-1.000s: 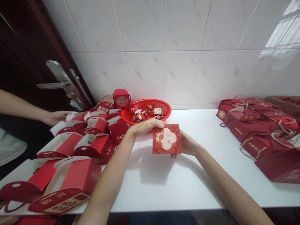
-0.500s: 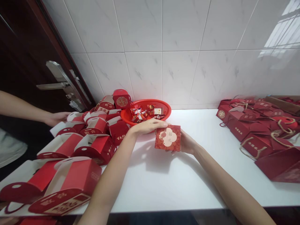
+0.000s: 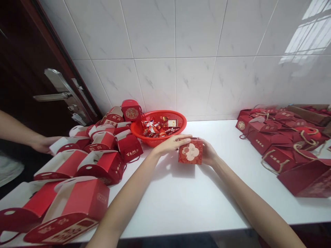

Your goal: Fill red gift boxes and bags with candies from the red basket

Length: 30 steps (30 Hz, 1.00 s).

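Observation:
Between my two hands is a small red gift box (image 3: pixel 190 153) with a pale flower-shaped label and dark lettering on its front. My left hand (image 3: pixel 172 144) grips its upper left edge, thumb and fingers at the top. On the box's right side, my right hand (image 3: pixel 209 153) is closed around it, some fingers hidden behind. The box is just over the white table (image 3: pixel 165 203); whether it touches the surface I cannot tell. Behind my left hand stands a red perforated basket (image 3: pixel 183 124) holding several wrapped candies (image 3: pixel 152 128).
Several open red boxes (image 3: pixel 100 167) crowd the left side. A co-worker's hand (image 3: pixel 46 144) reaches in among them. Closed red boxes with rope handles (image 3: pixel 279 162) fill the right side, near a brown carton (image 3: pixel 310 113). A tiled wall (image 3: pixel 196 82) runs along the back.
The gift box has tilted, so its top edge now shows, and moved slightly right with both my hands. The co-worker's hand has shifted a little left and down in view.

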Each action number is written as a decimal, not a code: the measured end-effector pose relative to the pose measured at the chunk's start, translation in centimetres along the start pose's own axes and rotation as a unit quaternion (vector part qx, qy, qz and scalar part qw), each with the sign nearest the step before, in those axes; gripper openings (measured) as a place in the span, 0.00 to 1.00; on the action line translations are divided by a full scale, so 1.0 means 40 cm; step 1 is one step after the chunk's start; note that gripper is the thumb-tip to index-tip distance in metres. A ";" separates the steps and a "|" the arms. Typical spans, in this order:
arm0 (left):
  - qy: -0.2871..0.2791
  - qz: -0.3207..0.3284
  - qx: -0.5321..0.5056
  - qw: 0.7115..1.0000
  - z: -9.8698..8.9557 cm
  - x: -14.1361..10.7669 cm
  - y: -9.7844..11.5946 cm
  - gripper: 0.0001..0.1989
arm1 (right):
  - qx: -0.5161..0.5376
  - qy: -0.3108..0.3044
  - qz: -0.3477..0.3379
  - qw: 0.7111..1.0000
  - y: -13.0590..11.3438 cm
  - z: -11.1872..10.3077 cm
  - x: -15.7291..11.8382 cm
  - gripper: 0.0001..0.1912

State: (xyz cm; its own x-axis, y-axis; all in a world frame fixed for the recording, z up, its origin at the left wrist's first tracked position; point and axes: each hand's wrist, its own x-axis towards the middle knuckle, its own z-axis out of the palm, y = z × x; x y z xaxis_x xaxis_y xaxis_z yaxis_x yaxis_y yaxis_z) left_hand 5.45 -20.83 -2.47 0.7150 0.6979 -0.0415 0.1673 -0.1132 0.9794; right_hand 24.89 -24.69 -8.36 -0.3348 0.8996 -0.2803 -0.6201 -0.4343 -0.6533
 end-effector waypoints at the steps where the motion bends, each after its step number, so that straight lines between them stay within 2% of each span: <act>1: -0.001 -0.005 -0.009 1.000 0.003 0.002 -0.002 0.29 | 0.005 0.003 -0.011 1.000 -0.001 0.001 -0.001 0.17; 6: -0.005 -0.018 -0.009 1.000 0.006 0.008 -0.014 0.31 | -0.029 0.051 -0.035 0.998 -0.007 0.008 -0.004 0.15; 10: -0.016 -0.024 0.029 0.999 -0.003 0.004 -0.016 0.29 | -0.103 0.052 -0.065 0.991 -0.023 -0.001 -0.004 0.15; 17: -0.016 -0.002 0.097 0.995 -0.006 -0.004 0.000 0.21 | -0.297 0.037 -0.088 0.950 -0.047 -0.028 -0.013 0.13; 22: -0.014 -0.010 0.068 0.998 -0.006 0.003 -0.014 0.22 | -0.276 0.071 -0.136 0.949 -0.053 -0.024 -0.002 0.11; 30: -0.028 -0.056 0.058 0.996 -0.012 0.002 -0.018 0.30 | -0.302 0.128 -0.271 0.905 -0.076 0.010 0.037 0.08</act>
State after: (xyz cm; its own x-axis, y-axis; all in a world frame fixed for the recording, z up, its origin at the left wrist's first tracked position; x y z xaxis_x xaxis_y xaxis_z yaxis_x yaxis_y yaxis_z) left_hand 5.06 -20.36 -3.10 0.7241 0.6700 -0.1635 0.3231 -0.1202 0.9387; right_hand 25.99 -22.05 -6.52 0.1251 0.9878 0.0924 -0.1184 0.1074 -0.9871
